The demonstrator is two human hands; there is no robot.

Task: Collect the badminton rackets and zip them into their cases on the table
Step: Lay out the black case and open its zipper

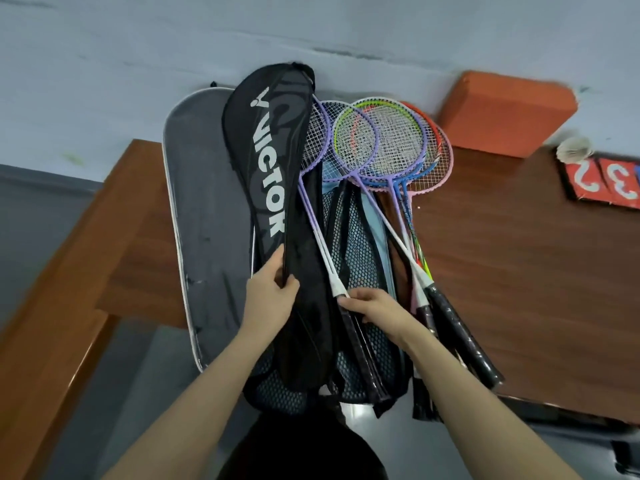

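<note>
We look down over two bare forearms at a brown wooden table (519, 254) against a pale wall. Our left hand (268, 299) pinches the edge of a black racket case (273, 174) printed VICTOR, thumb and fingers curled round the fabric. The case lies over a larger grey bag (201, 209) with a white rim. Our right hand (375, 306) rests its curled fingers on the dark handles of two purple rackets (313, 147) just beside the case; we cannot tell how firmly it grips. More rackets (391, 143) fan out to the right, their heads overlapping so that we cannot count them. Mesh cases (356, 244) lie beneath, mostly hidden. An orange block (505, 116), a shuttlecock (573, 148) and red number cards (602, 180), cut off at the edge, sit further right.
</note>
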